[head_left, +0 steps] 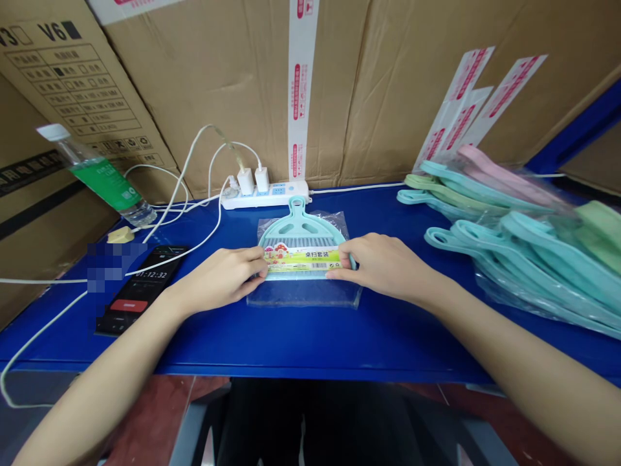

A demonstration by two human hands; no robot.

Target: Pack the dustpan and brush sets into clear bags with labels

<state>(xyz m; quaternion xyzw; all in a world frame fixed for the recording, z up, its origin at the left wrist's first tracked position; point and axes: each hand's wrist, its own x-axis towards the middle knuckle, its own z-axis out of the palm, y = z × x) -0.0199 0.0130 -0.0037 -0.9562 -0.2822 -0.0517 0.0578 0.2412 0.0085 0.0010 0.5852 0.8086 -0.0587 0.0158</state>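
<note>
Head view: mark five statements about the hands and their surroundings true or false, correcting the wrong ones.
1. The left hand and right hand are at opposite ends of the same printed label. True.
2. The phone lies to the right of both hands. False: the phone lies to their left.
3. Two white adapters sit in the power strip. True.
4. The bottle is uncapped. False: the bottle wears a white cap.
5. The table is blue. True.

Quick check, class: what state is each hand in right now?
Left hand: closed, pinching the left end of the printed label over the light-blue dustpan.
Right hand: closed, pinching the printed label's right end.
</note>
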